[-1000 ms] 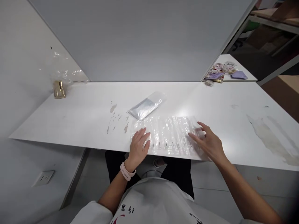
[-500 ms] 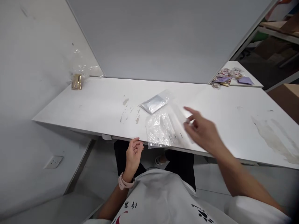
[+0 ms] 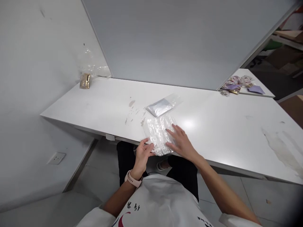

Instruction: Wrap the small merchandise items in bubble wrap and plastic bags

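A folded sheet of clear plastic packaging (image 3: 159, 132) lies at the near edge of the white table (image 3: 213, 126). My right hand (image 3: 180, 142) rests flat on its right half, fingers spread. At the table's rim my left hand (image 3: 143, 153), with a pink watch on the wrist, pinches the packaging's near left corner. Just behind the clear sheet lies a silvery pouch in a clear sleeve (image 3: 161, 106), touched by neither hand.
A small gold packet (image 3: 85, 81) and crumpled clear film (image 3: 94, 68) sit in the far left corner by the wall. Purple and gold packets (image 3: 239, 84) lie on a neighbouring table at the far right. A grey divider panel (image 3: 180, 41) stands behind the table.
The wide clear sheet has been folded over from right to left and is now about half as wide. My right hand swept left onto it. My left hand dropped to the edge and took the corner.
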`<state>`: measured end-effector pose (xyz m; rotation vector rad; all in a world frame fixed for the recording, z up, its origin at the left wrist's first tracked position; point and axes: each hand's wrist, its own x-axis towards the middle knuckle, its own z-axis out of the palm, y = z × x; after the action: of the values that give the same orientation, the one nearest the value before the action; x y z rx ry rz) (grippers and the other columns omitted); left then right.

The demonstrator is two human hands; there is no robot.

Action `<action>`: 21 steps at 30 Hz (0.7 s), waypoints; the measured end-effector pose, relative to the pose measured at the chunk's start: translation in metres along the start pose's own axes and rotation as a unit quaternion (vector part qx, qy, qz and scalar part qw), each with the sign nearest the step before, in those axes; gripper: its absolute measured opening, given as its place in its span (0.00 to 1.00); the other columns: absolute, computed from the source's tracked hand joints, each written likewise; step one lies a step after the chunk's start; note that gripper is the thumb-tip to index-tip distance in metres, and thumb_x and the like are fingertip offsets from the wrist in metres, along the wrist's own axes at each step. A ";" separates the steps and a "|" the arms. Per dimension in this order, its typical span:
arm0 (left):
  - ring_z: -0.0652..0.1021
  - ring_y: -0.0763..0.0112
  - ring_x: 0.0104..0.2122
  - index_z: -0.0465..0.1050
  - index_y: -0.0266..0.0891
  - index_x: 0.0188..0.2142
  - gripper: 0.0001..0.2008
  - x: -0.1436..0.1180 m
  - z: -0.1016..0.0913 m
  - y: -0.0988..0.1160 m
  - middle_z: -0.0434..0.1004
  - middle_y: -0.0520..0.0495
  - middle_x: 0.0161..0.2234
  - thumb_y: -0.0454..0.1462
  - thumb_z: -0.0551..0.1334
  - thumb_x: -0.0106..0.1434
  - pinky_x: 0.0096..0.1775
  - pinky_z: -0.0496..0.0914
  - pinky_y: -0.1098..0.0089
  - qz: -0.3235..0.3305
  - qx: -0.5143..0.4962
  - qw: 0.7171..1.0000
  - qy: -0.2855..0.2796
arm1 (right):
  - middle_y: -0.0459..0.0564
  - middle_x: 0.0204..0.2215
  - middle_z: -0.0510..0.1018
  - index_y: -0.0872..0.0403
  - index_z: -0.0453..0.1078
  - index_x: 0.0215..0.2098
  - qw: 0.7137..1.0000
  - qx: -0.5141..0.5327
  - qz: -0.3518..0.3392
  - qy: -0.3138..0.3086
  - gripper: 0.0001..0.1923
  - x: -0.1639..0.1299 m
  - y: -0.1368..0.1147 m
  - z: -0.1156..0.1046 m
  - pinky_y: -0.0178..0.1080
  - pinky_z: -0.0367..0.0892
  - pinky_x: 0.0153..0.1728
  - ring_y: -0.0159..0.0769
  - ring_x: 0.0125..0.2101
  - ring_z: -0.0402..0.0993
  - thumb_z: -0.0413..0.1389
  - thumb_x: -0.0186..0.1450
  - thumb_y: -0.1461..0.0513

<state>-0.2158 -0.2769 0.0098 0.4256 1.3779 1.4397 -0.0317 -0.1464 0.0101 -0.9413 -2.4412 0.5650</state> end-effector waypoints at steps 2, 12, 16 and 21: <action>0.81 0.61 0.43 0.68 0.38 0.55 0.28 -0.001 0.007 0.004 0.80 0.42 0.44 0.48 0.69 0.60 0.43 0.75 0.64 0.018 -0.012 0.999 -0.025 | 0.50 0.71 0.55 0.39 0.61 0.66 0.999 -0.016 -0.013 -0.047 0.29 -0.004 0.003 0.017 0.64 0.51 0.65 0.55 0.70 0.48 0.54 0.68 0.46; 0.81 0.65 0.33 0.71 0.38 0.58 0.26 0.013 -0.027 0.023 0.84 0.45 0.38 0.43 0.67 0.62 0.37 0.75 0.67 0.103 0.108 0.988 -0.029 | 0.47 0.72 0.50 0.36 0.52 0.70 0.948 0.297 0.096 -0.062 0.36 0.019 -0.033 0.022 0.57 0.58 0.65 0.48 0.70 0.49 0.58 0.67 0.47; 0.82 0.60 0.41 0.79 0.38 0.48 0.17 0.009 -0.063 0.054 0.84 0.43 0.39 0.44 0.66 0.62 0.44 0.75 0.65 0.179 0.181 0.967 -0.018 | 0.54 0.63 0.69 0.44 0.54 0.69 0.828 0.509 0.175 -0.160 0.41 0.048 -0.047 0.024 0.51 0.70 0.56 0.47 0.59 0.69 0.63 0.63 0.48; 0.81 0.62 0.33 0.79 0.39 0.44 0.16 0.008 -0.113 0.080 0.83 0.46 0.34 0.46 0.64 0.62 0.34 0.75 0.68 0.175 0.303 0.934 0.074 | 0.48 0.28 0.79 0.53 0.76 0.46 0.856 0.466 0.124 -0.187 0.22 0.087 -0.083 0.060 0.40 0.71 0.34 0.38 0.30 0.77 0.60 0.64 0.47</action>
<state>-0.3456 -0.3101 0.0462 1.0176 1.9441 1.3134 -0.1646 -0.1538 0.0284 -0.7314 -1.8942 1.9432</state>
